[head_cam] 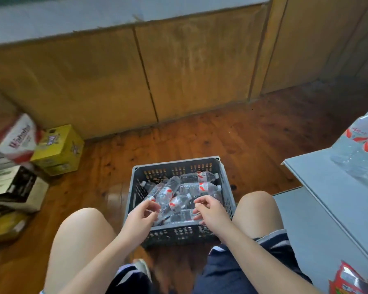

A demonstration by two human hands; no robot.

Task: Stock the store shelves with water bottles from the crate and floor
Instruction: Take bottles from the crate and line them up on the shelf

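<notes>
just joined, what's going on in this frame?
A person crouches over a grey crate on the wooden floor, one knee on each side of it. Water bottles lie loose inside. The left hand and right hand are over the crate's near end, fingers curled right at the bottles; whether either grips one is unclear. A wrapped pack of bottles sits on the grey shelf at right.
</notes>
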